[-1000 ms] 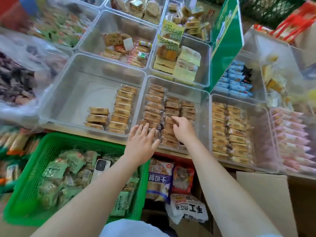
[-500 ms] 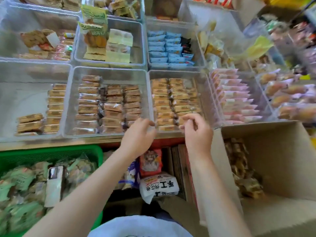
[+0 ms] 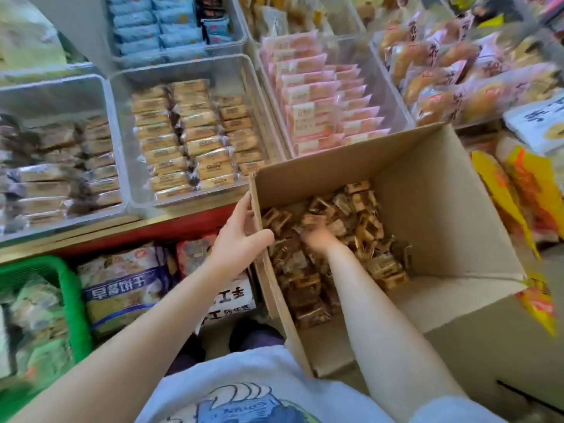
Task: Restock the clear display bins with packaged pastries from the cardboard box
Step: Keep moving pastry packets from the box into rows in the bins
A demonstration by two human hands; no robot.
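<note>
- Below the right hand (image 3: 316,238), loose packaged pastries (image 3: 360,215) lie heaped in the bottom of the cardboard box (image 3: 433,190); the hand is down among them, at the near-left part of the heap.
- Right hand state: the fingers are blurred and partly sunk in the wrappers. Whether they have closed on a pack cannot be told.
- Left hand (image 3: 241,236): it rests against the box's left wall, fingers straight and pointing away along the outer face, thumb hooked over the top edge onto the inner face. Judgement: this steadies the wall and keeps the box from sliding while the other hand digs.
- Beyond the left hand, on the tabletop, stands a clear display bin (image 3: 186,71) holding tan-wrapped pastries (image 3: 195,138) in neat rows. It touches the box's far-left corner, so the carry from box to bin is short.
- Left of that bin, a second bin (image 3: 103,96) holds blurred rows of similar packs. To the far side of the right hand, another bin holds pink-wrapped packs (image 3: 317,99).
- Under the left forearm, large snack bags (image 3: 122,288) sit below the tabletop edge, with a green basket (image 3: 70,288) further left.
- Step in hand, as judged: gathering packs from the box. None has left it yet at this moment.
</note>
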